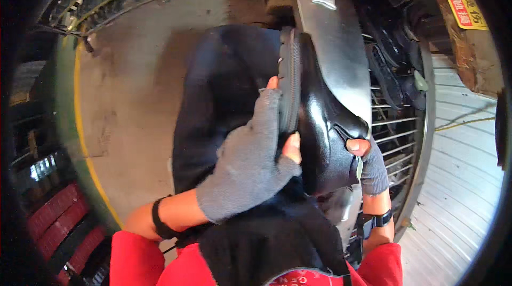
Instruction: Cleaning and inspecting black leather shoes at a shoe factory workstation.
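Observation:
A glossy black leather shoe point(320, 142) lies on its side in front of me, toe pointing away and ridged dark sole point(289, 83) turned to the left. My left hand point(242, 160), in a grey fingerless glove, is closed on the sole edge, its thumb near the middle of the shoe. At the ankle opening, my right hand point(370, 166), gloved the same way, grips the upper with the thumb pressed on the leather; its other fingers are hidden behind the shoe. A black apron point(224, 83) covers my lap beneath it.
Beyond the shoe a smooth metal surface point(341, 46) runs away from me. To its right stands a barred metal rack point(394, 123) holding several black shoes point(386, 75). A yellow floor line point(85, 142) and red slatted pieces point(58, 211) lie at left.

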{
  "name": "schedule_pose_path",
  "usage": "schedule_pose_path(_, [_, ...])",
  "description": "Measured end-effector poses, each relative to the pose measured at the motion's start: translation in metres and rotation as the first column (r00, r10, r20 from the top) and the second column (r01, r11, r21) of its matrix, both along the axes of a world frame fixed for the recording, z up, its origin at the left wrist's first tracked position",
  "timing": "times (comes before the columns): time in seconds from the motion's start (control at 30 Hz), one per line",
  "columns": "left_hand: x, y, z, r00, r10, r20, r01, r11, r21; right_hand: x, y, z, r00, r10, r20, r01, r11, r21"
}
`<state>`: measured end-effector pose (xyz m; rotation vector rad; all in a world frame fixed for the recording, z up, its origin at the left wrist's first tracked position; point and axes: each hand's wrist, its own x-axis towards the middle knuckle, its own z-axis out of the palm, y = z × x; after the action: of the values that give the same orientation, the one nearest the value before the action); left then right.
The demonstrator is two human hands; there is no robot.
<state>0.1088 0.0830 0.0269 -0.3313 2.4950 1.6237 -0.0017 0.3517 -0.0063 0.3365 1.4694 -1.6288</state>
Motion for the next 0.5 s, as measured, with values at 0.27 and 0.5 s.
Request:
schedule_pose_path(0.27, [-0.038, -0.05, 0.012, 0.968, -0.081, -0.239, 0.12, 0.981, 0.155, 0.069, -0.043, -0.023, 0.719, 0.096, -0.689, -0.065, 0.995, 0.071])
schedule_pose_path(0.5, [-0.026, -0.104, -0.014, 0.519, -0.683, -0.514, 0.274, 0.703, -0.657, -0.005, -0.12, -0.023, 0.865, -0.092, -0.493, -0.116, 0.919, -0.377])
